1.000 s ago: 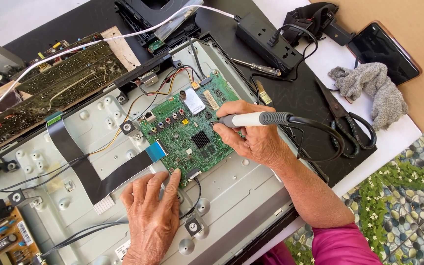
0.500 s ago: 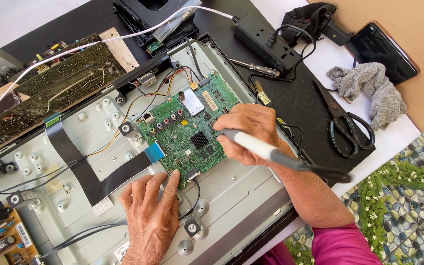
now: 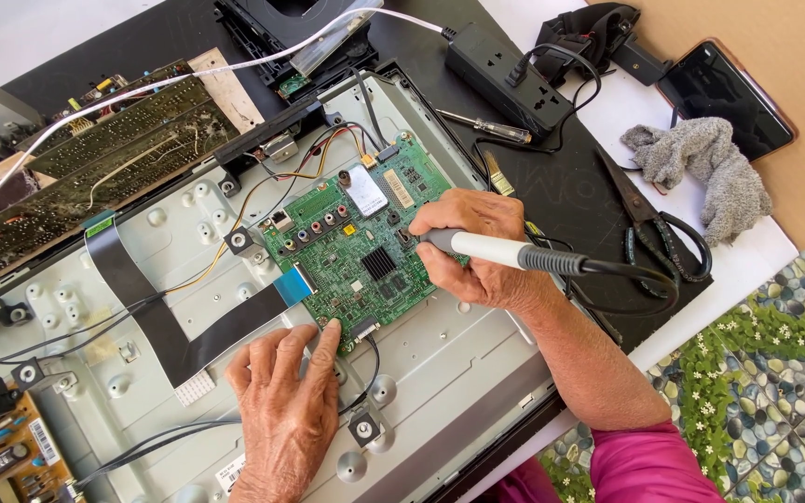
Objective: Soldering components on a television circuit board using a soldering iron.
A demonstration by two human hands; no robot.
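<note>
Closest in, the left hand (image 3: 281,410) lies flat on the grey metal chassis (image 3: 458,373), fingers apart and empty, index tip at the lower edge of the green circuit board (image 3: 356,251), likely to brace it. Just beyond, the right hand (image 3: 477,250) is clamped around a soldering iron (image 3: 514,253), its tip hidden by the fingers over the board's right side. Against half a second ago, the iron's handle swings up toward level again. Farther back lie scissors (image 3: 654,224), a grey rag (image 3: 710,172) and a power strip (image 3: 505,65).
</note>
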